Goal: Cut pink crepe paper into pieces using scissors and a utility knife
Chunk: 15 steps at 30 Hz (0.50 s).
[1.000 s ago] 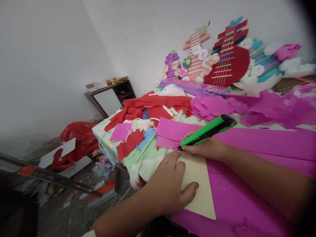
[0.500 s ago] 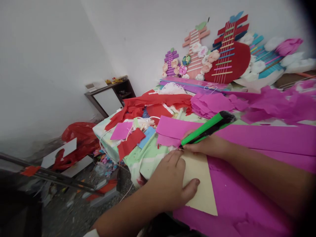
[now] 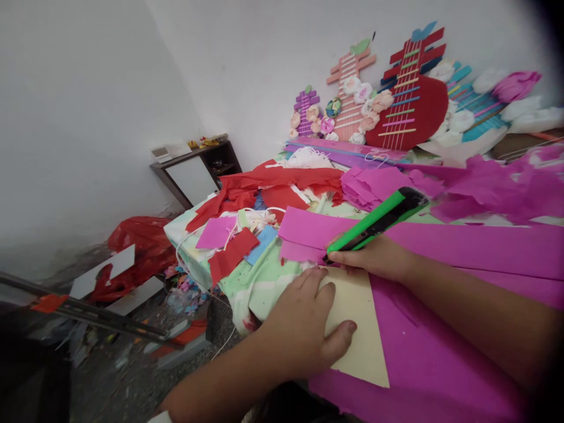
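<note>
Spread palm-down with its fingers slightly bent and its thumb held out to the side, the left hand pressed on a cream, smooth-faced, straight-edged sheet. The right hand pinched a long green and black tool between thumb and fingers. The tool slanted, its thick black end raised and its narrow dark tip down by the top edge of the sheet, near the left fingertips. Whether the tip touched the sheet could not be told.

The cream sheet lay over a broad magenta sheet, soft-looking and faintly creased. Flat magenta strips ran behind the right forearm, and crumpled, torn-edged magenta paper was heaped farther back.

Left of the hands, a small rectangular red piece overlapped a flat blue piece, with a magenta square just beside them. Behind these lay ragged, wrinkled red strips and a tangle of thin white string. A pale green and white cloth, rumpled and spotted, covered the tabletop.

Against the white wall leaned lute-shaped ornaments, one with a rounded deep-red body, crossed by pale strings and coloured rods. Ruffled white, peach and pink flowers clustered among them. Beyond the tabletop's left end stood a dark boxy cabinet with a flat white door, and glossy, crumpled red plastic lay on the dark floor.
</note>
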Tool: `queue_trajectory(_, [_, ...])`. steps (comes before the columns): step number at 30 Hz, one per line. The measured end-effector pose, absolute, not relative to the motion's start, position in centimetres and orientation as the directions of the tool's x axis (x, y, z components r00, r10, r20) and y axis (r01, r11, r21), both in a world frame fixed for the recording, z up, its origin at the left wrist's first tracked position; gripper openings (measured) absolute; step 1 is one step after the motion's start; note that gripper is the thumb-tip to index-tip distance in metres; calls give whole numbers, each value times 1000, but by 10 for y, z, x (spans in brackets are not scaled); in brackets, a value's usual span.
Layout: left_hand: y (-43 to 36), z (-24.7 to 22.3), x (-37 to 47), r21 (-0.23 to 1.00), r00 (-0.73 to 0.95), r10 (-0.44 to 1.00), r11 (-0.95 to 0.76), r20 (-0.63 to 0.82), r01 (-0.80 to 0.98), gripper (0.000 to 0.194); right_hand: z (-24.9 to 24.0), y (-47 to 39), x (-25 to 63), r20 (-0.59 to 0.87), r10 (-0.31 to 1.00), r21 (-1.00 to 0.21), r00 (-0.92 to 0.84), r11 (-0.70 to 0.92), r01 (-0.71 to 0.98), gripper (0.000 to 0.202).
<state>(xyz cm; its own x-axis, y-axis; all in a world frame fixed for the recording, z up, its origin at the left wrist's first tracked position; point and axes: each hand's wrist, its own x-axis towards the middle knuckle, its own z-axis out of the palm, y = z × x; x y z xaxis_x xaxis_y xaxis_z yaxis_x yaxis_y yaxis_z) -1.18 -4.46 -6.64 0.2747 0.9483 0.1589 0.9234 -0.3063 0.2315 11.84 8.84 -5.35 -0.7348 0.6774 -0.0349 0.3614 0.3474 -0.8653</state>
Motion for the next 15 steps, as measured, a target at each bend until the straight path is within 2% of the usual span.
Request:
queue_trajectory(5, [-43, -67, -12, 235, 279, 946, -313, 165, 920, 42, -56, 90, 118, -12, 669, -848, -743, 387, 362, 20])
queue_trajectory(11, [-43, -68, -12, 222, 282, 943, -317, 174, 922, 42, -57, 89, 115, 24, 621, -738, -783, 539, 405, 19])
queue_trajectory(15, [-43, -67, -11, 215, 286, 943, -319, 171, 923, 41, -57, 87, 114, 62, 633, -739, -772, 549, 391, 21])
